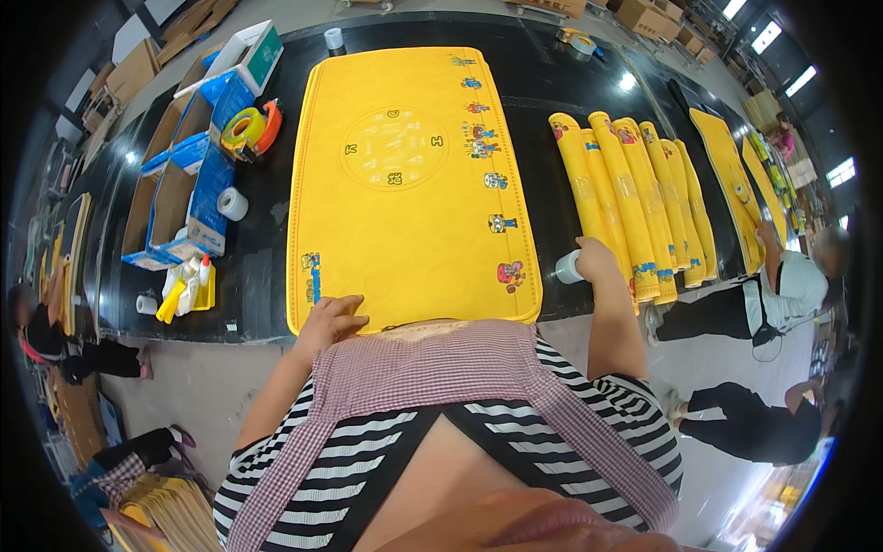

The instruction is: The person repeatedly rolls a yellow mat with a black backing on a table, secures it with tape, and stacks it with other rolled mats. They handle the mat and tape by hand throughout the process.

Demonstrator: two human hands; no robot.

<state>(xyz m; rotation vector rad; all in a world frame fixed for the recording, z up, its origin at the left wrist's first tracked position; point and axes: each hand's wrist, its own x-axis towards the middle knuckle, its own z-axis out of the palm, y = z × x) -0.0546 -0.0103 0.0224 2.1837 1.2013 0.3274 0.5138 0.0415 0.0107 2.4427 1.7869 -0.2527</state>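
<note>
A large yellow mat [377, 248] with rounded corners and small cartoon figures along its edges lies flat on the black table in front of me. My left hand [333, 322] rests at its near left corner, fingers stretched out over the edge and holding nothing. To the right of the mat, my right hand [598, 261] is closed round a roll of white tape [568, 268]; part of the roll is hidden by the fingers. Right beside that hand lie several rolled yellow mats [635, 202], side by side, with clear tape round them.
Blue-and-brown cardboard boxes [204, 198] stand at the left, with an orange tape dispenser [268, 127] and a white roll [233, 204] beside them. A yellow basket [208, 290] holds bottles. Flat mats [727, 175] lie far right. Other people [782, 276] are around the table.
</note>
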